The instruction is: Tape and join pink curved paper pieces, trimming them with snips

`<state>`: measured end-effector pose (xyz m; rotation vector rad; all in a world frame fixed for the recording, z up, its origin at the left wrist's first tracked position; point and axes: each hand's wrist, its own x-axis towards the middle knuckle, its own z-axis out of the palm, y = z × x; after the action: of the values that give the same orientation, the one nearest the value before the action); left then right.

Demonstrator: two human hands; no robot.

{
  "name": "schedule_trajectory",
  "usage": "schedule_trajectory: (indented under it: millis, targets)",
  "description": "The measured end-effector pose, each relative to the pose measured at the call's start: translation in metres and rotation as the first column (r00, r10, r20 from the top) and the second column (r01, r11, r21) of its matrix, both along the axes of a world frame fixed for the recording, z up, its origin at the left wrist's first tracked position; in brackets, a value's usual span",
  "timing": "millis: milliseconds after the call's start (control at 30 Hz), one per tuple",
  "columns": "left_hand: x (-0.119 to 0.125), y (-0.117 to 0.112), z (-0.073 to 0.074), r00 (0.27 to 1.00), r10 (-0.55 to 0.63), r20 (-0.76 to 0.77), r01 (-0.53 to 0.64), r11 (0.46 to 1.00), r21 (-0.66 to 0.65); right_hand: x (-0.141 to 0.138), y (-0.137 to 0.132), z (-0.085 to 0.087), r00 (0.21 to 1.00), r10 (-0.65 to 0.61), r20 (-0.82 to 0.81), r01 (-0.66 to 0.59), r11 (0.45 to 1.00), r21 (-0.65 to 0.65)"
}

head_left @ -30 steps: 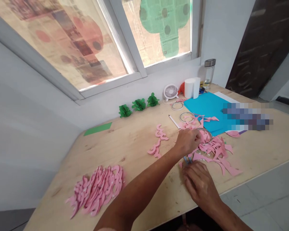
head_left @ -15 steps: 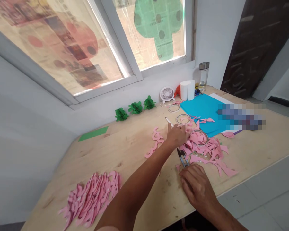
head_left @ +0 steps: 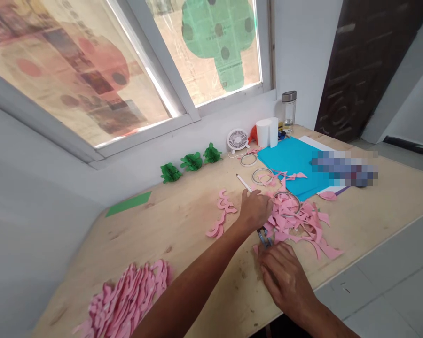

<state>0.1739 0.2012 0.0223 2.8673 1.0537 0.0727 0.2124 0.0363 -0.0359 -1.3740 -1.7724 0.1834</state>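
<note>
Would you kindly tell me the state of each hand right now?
Left hand: fingers bent, at the pink paper scraps; whether it holds anything cannot be told.
Right hand: closed, holding the scissors.

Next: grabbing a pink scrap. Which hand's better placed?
Left, probably: the left hand is right beside the pink scraps, while the right hand is at the snips.

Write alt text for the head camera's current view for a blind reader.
A person's left hand is at the edge of loose, thin pink scraps, the right hand at small silvery metal snips, on a pale wooden table. Wavy pink cutouts lie piled at near left; three frilly green ornaments sit by the white wall.
</note>
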Motion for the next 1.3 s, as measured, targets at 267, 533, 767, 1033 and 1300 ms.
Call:
schedule_trajectory:
  millis: [267,533,767,1033,1300]
  targets:
    - [0.015,0.058,-0.002,0.986,0.159,-0.047,-0.154,0.984,0.09,-0.001,0.001,0.002,0.999,-0.012,-0.04,0.013,1.0,0.025]
    - [0.032,0.082,-0.015,0.993,0.115,-0.034,-0.114,0.993,0.034,-0.001,0.001,0.0,0.998,-0.002,-0.059,0.002,1.0,0.007]
    - [0.04,0.078,-0.018,0.991,-0.045,0.126,0.062,0.989,-0.135,0.0,0.002,0.002,0.997,0.001,-0.076,-0.001,1.0,0.004]
    - [0.014,0.085,-0.008,0.976,0.046,0.212,-0.013,0.988,-0.156,0.0,0.001,0.001,0.997,0.013,-0.082,-0.014,1.0,-0.009]
    - [0.052,0.052,-0.001,0.992,-0.11,0.056,0.118,0.975,-0.188,0.001,0.002,0.001,0.998,0.01,-0.068,-0.01,1.0,0.007]
